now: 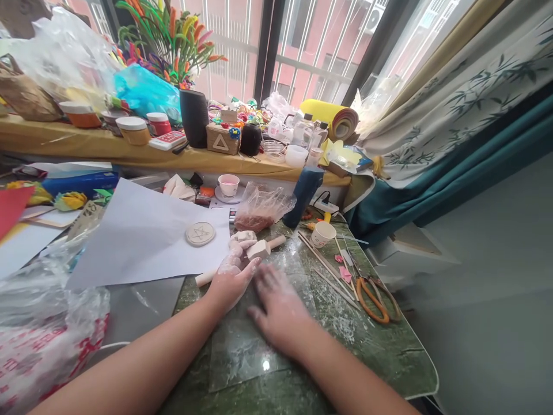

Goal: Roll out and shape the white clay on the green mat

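My left hand (231, 276), dusted white, lies on a clear sheet (254, 340) over the green table, fingers stretched toward a small block of pale clay (258, 249) that the fingertips touch. A wooden rolling pin (206, 278) runs under that hand, its far end showing near the clay block. My right hand (279, 305) rests flat on the clear sheet, fingers spread and a little blurred, holding nothing. A lump of pale clay (243, 236) lies just beyond the block. A round clay disc (200, 233) with a star pressed in it sits on white paper (142, 236).
A plastic bag of reddish-brown material (259, 210), a dark blue bottle (305, 196) and a paper cup (323, 233) stand behind the clay. Wooden sticks (328, 268) and orange-handled scissors (371, 297) lie at right. A crumpled plastic bag (38, 328) sits near left. The cluttered shelf (129, 151) runs along the window.
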Motion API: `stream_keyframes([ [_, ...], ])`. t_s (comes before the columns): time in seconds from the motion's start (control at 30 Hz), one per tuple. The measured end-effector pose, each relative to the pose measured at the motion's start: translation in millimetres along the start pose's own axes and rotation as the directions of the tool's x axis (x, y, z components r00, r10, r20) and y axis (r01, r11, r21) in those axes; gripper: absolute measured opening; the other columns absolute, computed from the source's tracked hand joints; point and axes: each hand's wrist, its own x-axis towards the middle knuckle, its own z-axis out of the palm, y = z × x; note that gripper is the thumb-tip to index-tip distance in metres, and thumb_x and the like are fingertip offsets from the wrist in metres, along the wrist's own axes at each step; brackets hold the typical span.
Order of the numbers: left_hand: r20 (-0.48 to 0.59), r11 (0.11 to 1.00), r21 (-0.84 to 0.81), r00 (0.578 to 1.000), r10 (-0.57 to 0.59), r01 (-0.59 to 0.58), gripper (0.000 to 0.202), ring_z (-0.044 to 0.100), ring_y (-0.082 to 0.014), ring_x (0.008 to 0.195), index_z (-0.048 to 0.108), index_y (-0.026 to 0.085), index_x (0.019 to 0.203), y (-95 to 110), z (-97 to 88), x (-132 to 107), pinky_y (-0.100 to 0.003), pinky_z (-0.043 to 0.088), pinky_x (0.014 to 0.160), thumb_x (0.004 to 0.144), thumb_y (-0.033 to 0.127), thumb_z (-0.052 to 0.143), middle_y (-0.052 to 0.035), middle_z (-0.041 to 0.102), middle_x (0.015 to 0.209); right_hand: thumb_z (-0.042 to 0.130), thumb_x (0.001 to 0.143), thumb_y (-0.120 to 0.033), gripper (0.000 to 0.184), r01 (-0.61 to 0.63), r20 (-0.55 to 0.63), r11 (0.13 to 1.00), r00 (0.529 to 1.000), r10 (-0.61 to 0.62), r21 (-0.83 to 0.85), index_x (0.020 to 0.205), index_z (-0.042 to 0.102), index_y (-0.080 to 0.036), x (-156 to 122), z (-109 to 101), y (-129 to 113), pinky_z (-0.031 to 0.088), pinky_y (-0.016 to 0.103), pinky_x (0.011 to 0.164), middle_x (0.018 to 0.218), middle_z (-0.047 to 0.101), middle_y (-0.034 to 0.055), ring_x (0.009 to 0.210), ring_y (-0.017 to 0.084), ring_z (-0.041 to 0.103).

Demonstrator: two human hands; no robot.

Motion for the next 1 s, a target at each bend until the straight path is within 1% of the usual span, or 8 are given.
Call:
stream_keyframes([
  [0.1, 0.038, 1.000, -0.015, 0.999, -0.015, 0.016, 0.037, 0.059, -0.0287, 0.126, 0.059, 0.022, 0.124, 1.9, 0.6, 0.6, -0.046, 0.043, 0.111, 0.090, 0.036, 0.065, -0.0099, 0.064, 0.131, 0.047, 0.102, -0.049, 0.066, 0.283, 0.157, 0.955, 0.943, -0.294, 0.090, 0.161, 0.029, -0.025, -18.0, 2.0, 5.0, 0.008, 0.047, 0.130, 0.169, 0.020, 0.0027, 0.157, 0.024, 0.015],
  [0.3, 0.050, 0.999, 0.051, 0.999, 0.002, -0.005, 0.038, 0.062, -0.0302, 0.119, 0.062, 0.022, 0.126, -0.8, 0.9, -2.5, -0.048, 0.045, 0.108, 0.090, 0.035, 0.067, -0.0102, 0.068, 0.125, 0.045, 0.100, -0.048, 0.078, -0.238, -0.013, 0.968, 0.971, 0.238, -0.073, 0.163, 0.017, -0.012, -34.0, 6.8, 34.1, 0.013, 0.057, 0.128, 0.170, 0.004, 0.0107, 0.158, 0.032, 0.002],
  [0.4, 0.034, 0.999, 0.046, 0.999, 0.016, -0.018, 0.035, 0.063, -0.0297, 0.116, 0.064, 0.022, 0.123, -0.1, 1.7, -4.7, -0.047, 0.047, 0.106, 0.090, 0.033, 0.067, -0.0097, 0.069, 0.122, 0.054, 0.096, -0.052, 0.081, 0.142, 0.169, 0.988, 0.977, -0.132, -0.051, 0.163, 0.024, -0.018, -30.9, 12.2, 29.9, 0.014, 0.056, 0.128, 0.170, 0.014, 0.0088, 0.157, 0.033, 0.011],
  [0.47, 0.033, 0.999, 0.048, 0.999, 0.009, -0.011, 0.034, 0.065, -0.0292, 0.112, 0.064, 0.022, 0.121, 3.1, 1.9, -5.7, -0.047, 0.049, 0.104, 0.089, 0.031, 0.067, -0.0086, 0.070, 0.119, 0.052, 0.097, -0.053, 0.070, 0.232, 0.181, 0.971, 0.959, -0.218, -0.056, 0.159, 0.037, -0.023, -31.2, 3.1, 41.8, 0.017, 0.053, 0.127, 0.166, 0.032, 0.0066, 0.154, 0.031, 0.028],
  [0.53, 0.035, 0.999, 0.032, 0.999, 0.006, -0.007, 0.034, 0.066, -0.0288, 0.110, 0.064, 0.023, 0.121, 7.2, 1.9, -7.1, -0.047, 0.050, 0.102, 0.088, 0.031, 0.068, -0.0079, 0.070, 0.117, 0.039, 0.102, -0.047, 0.050, -0.007, -0.021, 0.991, 1.000, 0.004, -0.134, 0.142, 0.061, -0.024, -28.0, -22.8, 70.7, 0.031, 0.052, 0.121, 0.151, 0.055, 0.0085, 0.142, 0.031, 0.047],
  [0.67, 0.050, 0.997, -0.064, 0.998, 0.046, -0.043, 0.038, 0.066, -0.0285, 0.110, 0.061, 0.022, 0.124, 11.2, 1.8, -10.2, -0.046, 0.050, 0.102, 0.088, 0.032, 0.070, -0.0099, 0.068, 0.118, 0.013, 0.107, -0.040, 0.061, -0.361, -0.436, 0.907, 0.868, 0.240, -0.219, 0.133, 0.063, -0.016, -0.1, -95.6, 137.0, 0.044, 0.041, 0.106, 0.137, 0.064, 0.0164, 0.129, 0.028, 0.057],
  [0.8, 0.021, 0.979, -0.198, 0.998, 0.055, -0.050, 0.041, 0.065, -0.0287, 0.114, 0.059, 0.022, 0.127, 8.7, 1.1, -10.9, -0.045, 0.049, 0.104, 0.089, 0.033, 0.069, -0.0117, 0.065, 0.124, 0.023, 0.106, -0.048, 0.057, -0.366, -0.292, 0.868, 0.917, 0.273, -0.337, 0.103, 0.072, -0.019, 40.4, -128.5, 157.4, 0.046, 0.033, 0.089, 0.109, 0.073, 0.0133, 0.107, 0.027, 0.066],
  [1.0, -0.056, 0.978, -0.204, 0.998, 0.038, -0.048, 0.037, 0.060, -0.0297, 0.125, 0.061, 0.022, 0.123, 5.2, 0.5, -6.4, -0.047, 0.043, 0.112, 0.090, 0.036, 0.069, -0.0120, 0.063, 0.130, 0.041, 0.100, -0.059, 0.054, -0.390, -0.180, 0.824, 0.921, 0.347, -0.412, 0.078, 0.069, -0.019, 70.1, -113.8, 158.5, 0.041, 0.032, 0.067, 0.082, 0.069, 0.0110, 0.080, 0.026, 0.066],
])
